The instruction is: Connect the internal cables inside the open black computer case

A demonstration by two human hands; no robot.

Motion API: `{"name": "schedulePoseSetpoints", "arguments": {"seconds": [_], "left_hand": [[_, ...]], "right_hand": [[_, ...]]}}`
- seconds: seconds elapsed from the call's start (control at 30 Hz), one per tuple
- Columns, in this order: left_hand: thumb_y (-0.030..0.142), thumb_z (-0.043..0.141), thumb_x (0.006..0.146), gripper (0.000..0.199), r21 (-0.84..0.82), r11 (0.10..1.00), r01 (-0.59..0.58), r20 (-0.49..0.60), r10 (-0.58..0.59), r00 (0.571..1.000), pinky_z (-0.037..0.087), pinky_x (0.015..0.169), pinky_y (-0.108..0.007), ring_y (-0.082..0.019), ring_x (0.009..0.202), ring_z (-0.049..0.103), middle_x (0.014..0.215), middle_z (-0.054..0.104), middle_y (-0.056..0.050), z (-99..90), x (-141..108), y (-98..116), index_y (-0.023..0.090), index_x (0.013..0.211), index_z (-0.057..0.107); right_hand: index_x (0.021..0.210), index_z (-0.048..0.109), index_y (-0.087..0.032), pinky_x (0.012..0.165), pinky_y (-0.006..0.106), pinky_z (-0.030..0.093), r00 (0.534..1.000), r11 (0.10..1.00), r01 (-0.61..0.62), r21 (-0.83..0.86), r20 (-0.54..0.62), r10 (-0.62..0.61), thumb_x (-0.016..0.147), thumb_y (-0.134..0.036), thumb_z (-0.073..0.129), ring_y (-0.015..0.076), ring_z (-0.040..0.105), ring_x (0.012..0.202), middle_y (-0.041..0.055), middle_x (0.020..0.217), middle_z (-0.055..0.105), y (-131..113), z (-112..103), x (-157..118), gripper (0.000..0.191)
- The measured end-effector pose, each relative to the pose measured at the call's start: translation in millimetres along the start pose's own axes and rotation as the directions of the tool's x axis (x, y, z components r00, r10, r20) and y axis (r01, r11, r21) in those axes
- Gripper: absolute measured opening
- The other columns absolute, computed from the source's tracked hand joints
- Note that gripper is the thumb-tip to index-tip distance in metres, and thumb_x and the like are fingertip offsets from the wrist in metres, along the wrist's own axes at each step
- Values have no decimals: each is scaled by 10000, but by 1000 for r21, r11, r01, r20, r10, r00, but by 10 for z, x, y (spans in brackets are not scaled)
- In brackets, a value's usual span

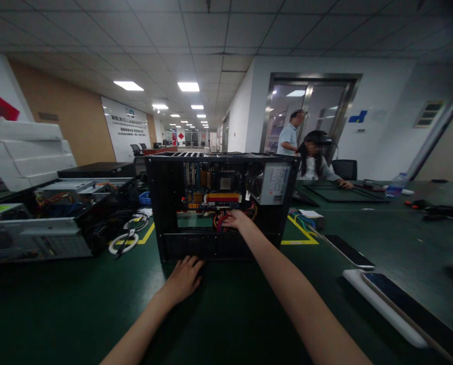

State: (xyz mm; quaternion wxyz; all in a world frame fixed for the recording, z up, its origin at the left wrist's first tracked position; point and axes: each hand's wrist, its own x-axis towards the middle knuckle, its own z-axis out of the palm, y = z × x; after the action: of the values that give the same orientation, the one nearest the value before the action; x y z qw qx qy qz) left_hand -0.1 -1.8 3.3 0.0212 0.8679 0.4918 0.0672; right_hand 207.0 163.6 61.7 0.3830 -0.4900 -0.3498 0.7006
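Note:
An open black computer case (219,247) stands in front of me on the green table, its inside facing me. My right hand (236,219) reaches into the case, its fingers closed round a bundle of coloured power cables (219,221). Above it are the motherboard (199,177) and an orange-and-yellow memory slot area (222,197). The silver power supply (274,183) sits in the upper right corner. My left hand (185,276) lies on the table against the lower front edge of the case, with its fingers apart and nothing in it.
Other opened computer cases (51,238) and white foam blocks (25,152) stand at the left, near a coiled white cable (123,243). Phones (350,251) and a white power bank (382,306) lie at the right. A seated person (313,162) works across the table beside a bottle (396,185).

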Motion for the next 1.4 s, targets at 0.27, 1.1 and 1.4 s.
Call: {"name": "schedulePoseSetpoints", "arguments": {"seconds": [0.27, 1.1, 1.4], "left_hand": [[238, 383, 757, 402, -8, 1000, 1, 2, -1, 1000, 297, 878, -382, -217, 1062, 355, 1146, 405, -40, -35, -5, 25, 268, 1157, 349], [241, 388, 754, 410, 11, 1000, -26, -26, 26, 999, 317, 858, -385, -217, 1044, 365, 1135, 410, -40, 13, 7, -15, 268, 1161, 343], [241, 386, 753, 416, 19, 999, -26, -15, 27, 1000, 316, 857, -374, -214, 1041, 367, 1140, 409, -41, -12, 10, -10, 262, 1166, 344]], "right_hand": [[734, 356, -164, 642, 325, 455, 993, 982, -25, 189, -108, 46, 810, -112, 239, 106, 559, 576, 16, 675, 521, -27, 80, -114, 150], [846, 407, -153, 622, 314, 446, 998, 963, -1, 270, -57, 18, 814, -102, 221, 116, 555, 560, 28, 680, 527, -9, 59, -24, 195], [829, 407, -178, 683, 343, 426, 995, 972, 24, 235, -102, 1, 830, -224, 287, 114, 558, 633, 19, 744, 535, 10, 20, 45, 128]]}}
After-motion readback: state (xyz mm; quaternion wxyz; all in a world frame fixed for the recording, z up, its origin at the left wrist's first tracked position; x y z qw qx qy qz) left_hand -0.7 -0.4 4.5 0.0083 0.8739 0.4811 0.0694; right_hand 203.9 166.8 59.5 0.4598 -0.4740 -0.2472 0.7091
